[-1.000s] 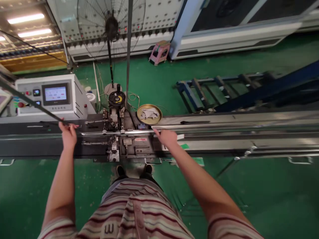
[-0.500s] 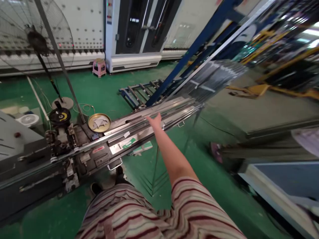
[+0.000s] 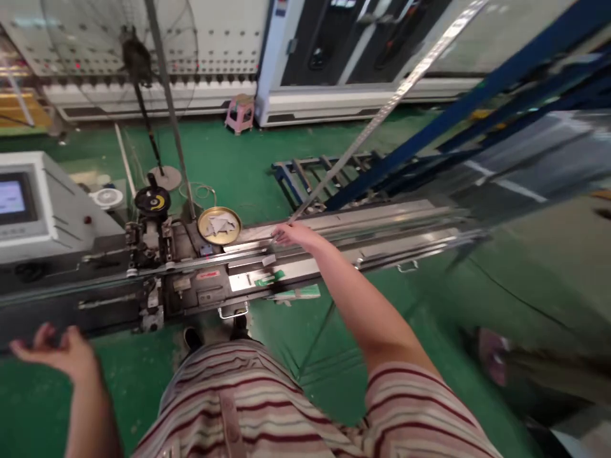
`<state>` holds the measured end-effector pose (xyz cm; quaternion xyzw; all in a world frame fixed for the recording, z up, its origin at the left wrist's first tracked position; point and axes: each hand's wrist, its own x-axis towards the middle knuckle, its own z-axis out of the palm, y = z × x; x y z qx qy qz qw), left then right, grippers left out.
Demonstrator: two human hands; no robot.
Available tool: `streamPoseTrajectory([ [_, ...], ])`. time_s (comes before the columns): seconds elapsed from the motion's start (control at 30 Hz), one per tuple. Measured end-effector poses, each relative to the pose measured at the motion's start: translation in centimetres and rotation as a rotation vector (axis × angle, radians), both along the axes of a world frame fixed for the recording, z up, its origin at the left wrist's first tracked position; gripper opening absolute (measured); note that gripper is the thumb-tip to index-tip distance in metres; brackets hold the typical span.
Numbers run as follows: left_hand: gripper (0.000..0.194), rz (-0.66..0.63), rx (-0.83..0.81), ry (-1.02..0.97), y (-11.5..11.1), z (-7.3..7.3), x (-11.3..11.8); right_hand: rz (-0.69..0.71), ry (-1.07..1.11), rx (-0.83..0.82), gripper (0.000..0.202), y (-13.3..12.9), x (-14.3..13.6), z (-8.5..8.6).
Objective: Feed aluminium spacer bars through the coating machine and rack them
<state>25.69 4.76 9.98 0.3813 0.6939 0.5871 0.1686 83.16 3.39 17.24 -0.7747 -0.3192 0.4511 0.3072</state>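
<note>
Workshop w/ green floor; right hand grip on metal strip over bench, left hand open.

Nothing here can be read, operator. The lit screen on the control cabinet at the left edge of the frame glows pale, but its contents are a blur. The red plate and the green sticker on the machine bed near the middle carry marks too small to make out — and the yellow mark on the black dial is a shape, not a letter.
</note>
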Motion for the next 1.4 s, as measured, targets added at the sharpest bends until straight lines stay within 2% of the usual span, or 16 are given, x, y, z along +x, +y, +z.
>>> streamPoseTrajectory([
  [0.07,0.090,0.041,0.070,0.026,-2.5,-3.4,-1.4,0.061,0.019,0.003,0.024,1.1,-3.0,-0.3],
  [0.13,0.086,0.044,0.061,-0.019,-4.6,-6.3,-2.4,0.114,0.023,0.000,0.022,2.0,-6.0,-0.8],
  [0.17,0.083,0.045,0.053,-0.041,-5.4,-7.4,-2.9,0.143,0.019,0.004,0.021,2.5,-7.6,-1.1],
  [0.23,0.078,0.043,0.054,-0.054,-6.5,-8.5,-4.2,0.212,0.014,0.016,0.020,3.3,-10.6,-1.7],
  [0.5,0.062,0.101,0.111,-0.019,-7.5,-7.9,-10.0,0.465,-0.064,0.087,0.027,6.8,-23.3,-3.6],
  [0.7,0.058,0.150,0.096,-0.046,-9.9,-9.6,-13.9,0.600,-0.139,0.175,0.031,9.9,-32.8,-5.1],
  [0.9,0.053,0.212,0.063,-0.048,-11.6,-10.6,-18.6,0.669,-0.210,0.209,0.031,12.8,-43.4,-5.0],
  [1.03,0.050,0.145,0.041,-0.058,-10.4,-10.2,-20.4,0.673,-0.190,0.220,0.031,14.5,-50.1,-4.6],
  [1.1,0.052,0.060,0.026,-0.060,-8.4,-9.6,-21.0,0.638,-0.129,0.211,0.031,15.3,-52.5,-4.4],
  [1.17,0.057,-0.026,0.018,-0.076,-5.3,-8.5,-21.4,0.581,-0.049,0.201,0.032,15.8,-53.9,-4.1],
  [1.23,0.068,-0.076,0.030,-0.137,-1.5,-7.1,-21.4,0.528,0.046,0.188,0.031,15.9,-54.0,-3.2],
  [1.3,0.078,-0.083,0.043,-0.281,2.1,-5.1,-21.0,0.490,0.149,0.175,0.029,15.2,-53.0,-1.8],
  [1.4,0.081,-0.096,-0.051,-0.597,5.2,-1.3,-19.1,0.480,0.269,0.169,0.026,12.7,-50.2,1.1],
])
